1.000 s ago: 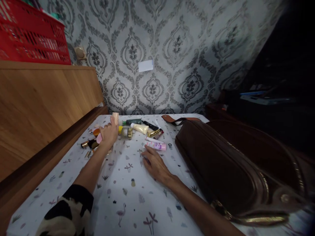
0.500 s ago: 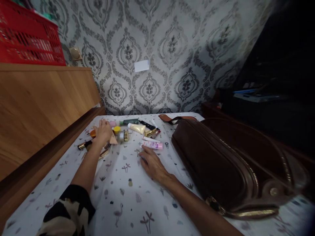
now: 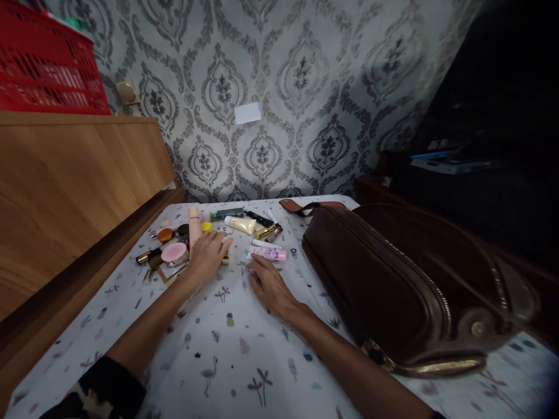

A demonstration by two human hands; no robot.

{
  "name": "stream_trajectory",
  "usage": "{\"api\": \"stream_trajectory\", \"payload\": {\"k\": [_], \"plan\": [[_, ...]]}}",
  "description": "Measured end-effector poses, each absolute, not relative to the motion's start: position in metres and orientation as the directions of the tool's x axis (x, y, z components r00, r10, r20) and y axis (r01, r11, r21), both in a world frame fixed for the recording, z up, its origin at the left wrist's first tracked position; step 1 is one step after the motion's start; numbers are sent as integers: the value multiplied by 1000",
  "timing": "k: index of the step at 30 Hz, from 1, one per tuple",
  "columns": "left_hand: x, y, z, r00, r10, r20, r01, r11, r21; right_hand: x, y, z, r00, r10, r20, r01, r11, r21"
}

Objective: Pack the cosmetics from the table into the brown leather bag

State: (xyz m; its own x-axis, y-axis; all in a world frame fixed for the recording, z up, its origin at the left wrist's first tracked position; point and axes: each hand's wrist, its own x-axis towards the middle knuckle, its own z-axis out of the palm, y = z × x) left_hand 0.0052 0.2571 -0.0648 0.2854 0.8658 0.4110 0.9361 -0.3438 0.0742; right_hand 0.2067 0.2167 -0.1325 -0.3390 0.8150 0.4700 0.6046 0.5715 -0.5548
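Observation:
Several cosmetics lie scattered at the far end of a table with a white patterned cloth. My left hand reaches among them, its fingers curled over a small gold-lidded jar that is mostly hidden. Just left of that hand are a peach tube and a round pink compact. My right hand rests flat on the cloth with fingers spread, its fingertips just short of a pink-and-white tube.
A large brown leather bag with a gold zipper fills the table's right side. A wooden headboard runs along the left, with a red crate on top. Patterned wallpaper stands behind; dark furniture sits at right.
My left hand has let go of the peach tube and pink compact, which now lie on the cloth, and has moved right onto the small jar. My right hand has stayed in place.

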Motion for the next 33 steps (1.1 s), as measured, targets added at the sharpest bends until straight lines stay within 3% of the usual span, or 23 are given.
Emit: {"api": "stream_trajectory", "payload": {"k": [10,17,19,23,30,33], "plan": [[-15,217,-64,281,933,226,863,-349,366,207,220,-139,-353,790,501,604,601,-523],[-5,201,-72,204,947,247,799,-307,517,204,203,-130,-474,697,538,458,717,-525],[7,201,-77,167,946,277,726,-308,616,204,197,-125,-502,703,503,412,706,-576],[30,211,-89,33,948,316,419,-300,857,207,196,-119,-450,775,443,389,617,-684],[38,217,-104,-6,957,289,276,-276,920,209,199,-114,-506,760,408,369,618,-694],[38,211,-104,8,953,302,253,-294,921,208,197,-112,-486,781,392,444,607,-659]]}}
